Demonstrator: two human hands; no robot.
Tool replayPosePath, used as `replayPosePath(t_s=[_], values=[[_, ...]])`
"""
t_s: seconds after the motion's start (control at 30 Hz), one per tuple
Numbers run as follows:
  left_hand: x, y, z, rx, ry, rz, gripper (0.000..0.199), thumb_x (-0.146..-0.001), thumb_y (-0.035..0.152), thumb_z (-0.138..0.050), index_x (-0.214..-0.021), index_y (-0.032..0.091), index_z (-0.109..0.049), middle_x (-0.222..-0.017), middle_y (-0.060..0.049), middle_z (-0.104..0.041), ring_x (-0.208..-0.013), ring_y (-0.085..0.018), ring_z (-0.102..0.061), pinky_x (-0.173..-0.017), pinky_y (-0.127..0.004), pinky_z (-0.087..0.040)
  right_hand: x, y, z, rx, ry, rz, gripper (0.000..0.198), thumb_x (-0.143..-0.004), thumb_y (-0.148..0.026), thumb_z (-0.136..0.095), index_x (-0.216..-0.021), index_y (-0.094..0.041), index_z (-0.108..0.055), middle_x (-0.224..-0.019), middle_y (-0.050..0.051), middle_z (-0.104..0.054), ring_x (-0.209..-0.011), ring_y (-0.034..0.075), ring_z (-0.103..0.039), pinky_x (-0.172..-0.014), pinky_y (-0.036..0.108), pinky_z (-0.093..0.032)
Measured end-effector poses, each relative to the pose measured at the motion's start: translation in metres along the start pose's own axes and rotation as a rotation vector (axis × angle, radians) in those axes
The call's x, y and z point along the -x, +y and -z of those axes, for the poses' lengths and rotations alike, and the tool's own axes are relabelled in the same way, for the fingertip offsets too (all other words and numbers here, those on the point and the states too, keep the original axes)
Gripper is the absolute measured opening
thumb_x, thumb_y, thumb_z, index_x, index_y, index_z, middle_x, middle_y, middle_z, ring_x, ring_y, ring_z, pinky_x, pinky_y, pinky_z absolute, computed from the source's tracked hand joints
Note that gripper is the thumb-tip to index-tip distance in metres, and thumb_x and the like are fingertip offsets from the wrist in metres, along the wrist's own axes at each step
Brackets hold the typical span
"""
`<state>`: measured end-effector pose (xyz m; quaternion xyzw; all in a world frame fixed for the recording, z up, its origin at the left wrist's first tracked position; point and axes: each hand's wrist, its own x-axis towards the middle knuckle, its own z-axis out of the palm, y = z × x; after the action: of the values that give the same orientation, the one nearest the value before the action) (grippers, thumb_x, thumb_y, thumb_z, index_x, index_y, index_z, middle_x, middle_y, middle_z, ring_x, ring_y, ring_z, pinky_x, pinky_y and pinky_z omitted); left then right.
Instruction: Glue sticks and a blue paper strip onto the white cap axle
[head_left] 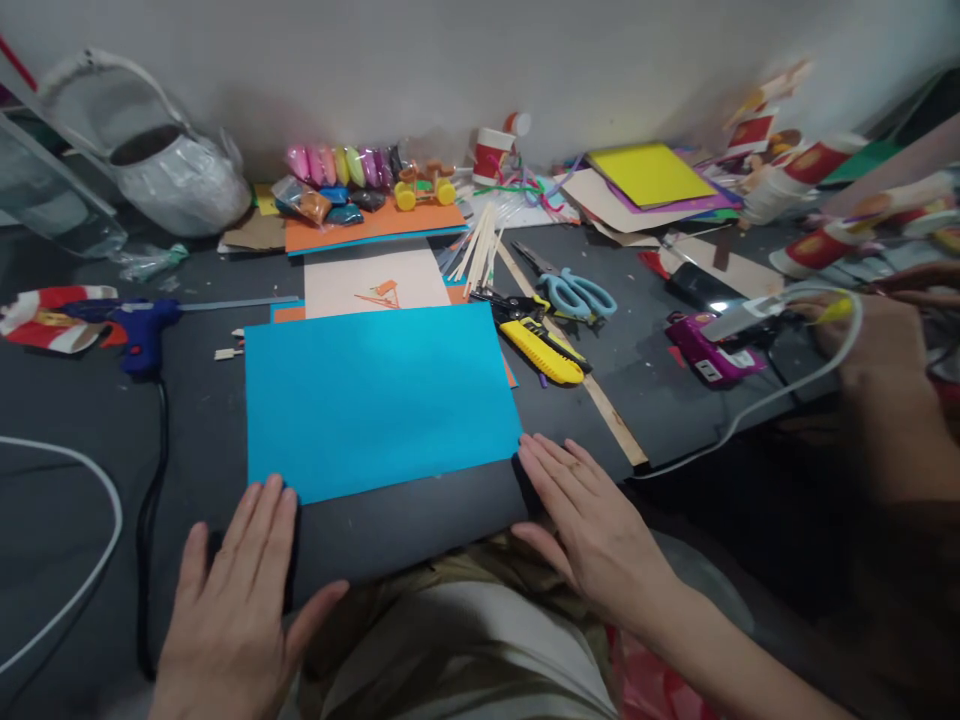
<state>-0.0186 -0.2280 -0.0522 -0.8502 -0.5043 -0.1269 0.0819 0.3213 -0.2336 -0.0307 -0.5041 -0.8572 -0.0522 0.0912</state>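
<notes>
A bright blue sheet of paper (382, 400) lies flat on the dark table in front of me. My left hand (232, 590) is spread, its fingertips at the sheet's lower left corner and its thumb apart. At the lower right corner rest the fingertips of my right hand (592, 520), flat with the thumb held away. Neither hand grips anything. Beyond the blue sheet a pale sheet (375, 270) carries small orange scraps (384, 292). Just right of the blue sheet lie a yellow box cutter (541, 350) and scissors with light blue handles (574, 292).
A blue glue gun (142, 335) with its black cord lies left. Wooden sticks (480, 250), a wooden strip (611, 420) and a purple stapler-like object (712, 350) are to the right. Clay packets (341, 168) and paper cups (493, 155) stand behind. Another person's arm (892, 400) reaches in at right.
</notes>
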Motion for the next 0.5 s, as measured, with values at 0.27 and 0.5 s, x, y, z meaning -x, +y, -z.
replayPosePath(t_s=[0.27,0.5], values=[[-0.041,0.049,-0.023,0.144,0.016,-0.35,0.078,-0.09,0.062,-0.047,-0.137,0.001,-0.049,-0.143,-0.023,-0.053,-0.138,-0.033,-0.044,-0.118,-0.046,-0.023,-0.041,-0.047,-0.016,-0.264,-0.146,0.218,0.073,-0.099,-0.053,-0.041,-0.149,-0.001,-0.032,-0.157,0.017,-0.031,-0.148,0.03,-0.024,-0.118,0.052,-0.03],[-0.036,0.026,-0.032,0.11,0.093,-0.402,0.09,-0.085,0.068,-0.05,-0.148,0.004,-0.038,-0.138,-0.019,-0.059,-0.14,-0.03,-0.042,-0.123,-0.044,-0.006,-0.018,-0.02,-0.015,-0.225,-0.132,0.155,0.069,-0.099,-0.048,-0.045,-0.149,-0.002,-0.032,-0.156,0.016,-0.033,-0.148,0.027,-0.023,-0.117,0.049,-0.035]])
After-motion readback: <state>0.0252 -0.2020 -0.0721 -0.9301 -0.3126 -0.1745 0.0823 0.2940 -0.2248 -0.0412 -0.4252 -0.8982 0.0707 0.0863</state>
